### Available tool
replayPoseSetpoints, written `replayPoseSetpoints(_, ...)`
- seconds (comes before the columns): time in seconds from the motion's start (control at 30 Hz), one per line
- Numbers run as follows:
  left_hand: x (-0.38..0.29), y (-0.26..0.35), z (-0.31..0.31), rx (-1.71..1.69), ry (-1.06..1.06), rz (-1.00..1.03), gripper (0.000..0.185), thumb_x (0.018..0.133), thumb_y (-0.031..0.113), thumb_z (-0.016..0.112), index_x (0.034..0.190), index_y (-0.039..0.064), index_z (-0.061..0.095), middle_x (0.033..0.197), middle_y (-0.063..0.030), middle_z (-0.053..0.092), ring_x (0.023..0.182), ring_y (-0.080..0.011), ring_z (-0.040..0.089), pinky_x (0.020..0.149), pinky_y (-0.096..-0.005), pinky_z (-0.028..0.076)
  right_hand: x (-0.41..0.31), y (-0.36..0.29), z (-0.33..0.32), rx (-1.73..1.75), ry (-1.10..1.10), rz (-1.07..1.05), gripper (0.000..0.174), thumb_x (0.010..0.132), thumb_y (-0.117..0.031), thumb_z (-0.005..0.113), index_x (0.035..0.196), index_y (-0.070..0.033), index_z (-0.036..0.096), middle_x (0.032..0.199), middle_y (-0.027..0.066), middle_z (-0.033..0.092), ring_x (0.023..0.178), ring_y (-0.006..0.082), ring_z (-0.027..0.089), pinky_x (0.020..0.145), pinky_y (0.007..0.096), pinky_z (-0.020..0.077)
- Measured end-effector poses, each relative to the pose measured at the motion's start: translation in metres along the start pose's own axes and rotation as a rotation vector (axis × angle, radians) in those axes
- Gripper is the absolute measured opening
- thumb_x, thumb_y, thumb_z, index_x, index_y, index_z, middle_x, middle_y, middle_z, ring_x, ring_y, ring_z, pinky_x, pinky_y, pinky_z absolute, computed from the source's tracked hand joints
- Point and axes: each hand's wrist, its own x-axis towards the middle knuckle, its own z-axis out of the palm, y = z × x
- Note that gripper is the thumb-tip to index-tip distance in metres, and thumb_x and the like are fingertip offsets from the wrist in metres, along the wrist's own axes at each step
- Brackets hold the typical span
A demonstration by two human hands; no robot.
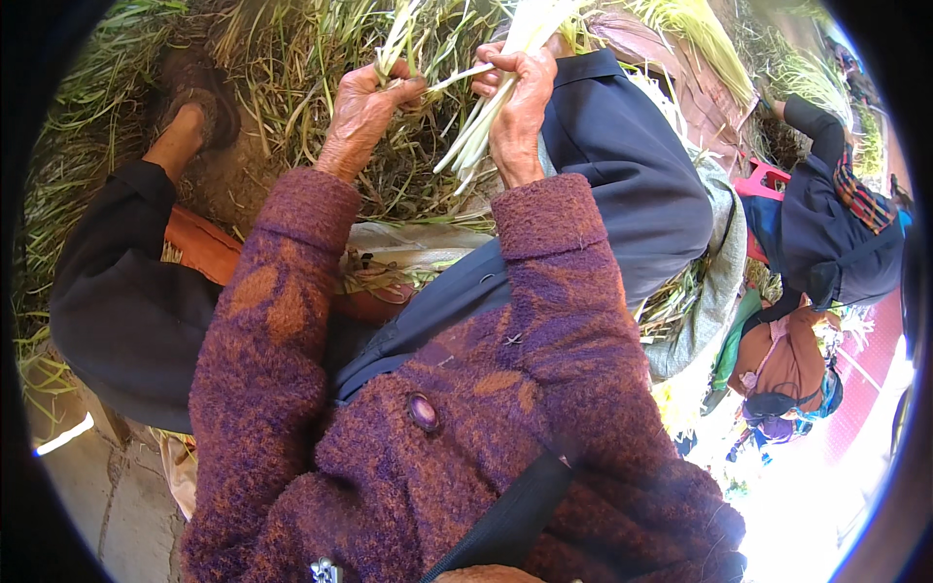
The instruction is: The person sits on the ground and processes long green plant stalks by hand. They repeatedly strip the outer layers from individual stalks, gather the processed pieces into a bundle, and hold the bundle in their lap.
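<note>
At the top of the head view, my right hand is closed around a bundle of pale green-white stalks, their white ends hanging below the fingers and the leaves rising past the picture's top edge. My left hand pinches a few thin leafy stalks between thumb and fingers. A single pale stalk reaches from the right hand's fingers towards the left hand. Both hands are a short way apart, above a heap of loose green and dry leaves.
More pale stalks lie on a pinkish sheet at the upper right. A greyish sack lies beside my right leg. Other people are at the far right, near a pink stool. Paving shows lower left.
</note>
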Motion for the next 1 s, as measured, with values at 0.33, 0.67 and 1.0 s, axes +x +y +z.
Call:
replayPoseSetpoints(0.33,0.002,-0.029,-0.031,0.009,0.079,-0.121,0.014,0.081,0.011,0.071,0.089,0.009,0.061,0.077,-0.0025,0.063,0.067,-0.0105,0.059,0.063,-0.0247,0.047,-0.009,-0.017,0.006,0.008,-0.044,-0.078,0.011,0.073,-0.005,0.046,0.083,0.001,0.043,0.070,0.0077,0.045,0.055,0.0113,0.037,0.046,0.0214,0.0328)
replayPoseSetpoints(0.67,-0.001,-0.038,-0.050,-0.047,0.100,-0.224,0.012,0.080,0.014,0.071,0.087,0.008,0.064,0.079,-0.0037,0.067,0.075,-0.0150,0.066,0.089,-0.0334,0.041,-0.001,-0.034,-0.003,-0.002,0.037,-0.112,0.014,0.071,-0.006,0.045,0.084,-0.003,0.042,0.073,0.0091,0.046,0.055,0.0121,0.039,0.046,0.0220,0.0328)
replayPoseSetpoints(1.0,-0.003,-0.055,-0.081,0.140,0.201,-0.321,0.023,0.075,0.023,0.073,0.088,0.007,0.065,0.085,-0.0049,0.065,0.076,-0.0155,0.055,0.068,-0.0322,0.043,0.004,-0.041,-0.014,-0.009,-0.044,-0.284,0.012,0.083,-0.016,0.039,0.088,-0.005,0.041,0.075,0.0066,0.049,0.056,0.0123,0.043,0.047,0.0226,0.0357)
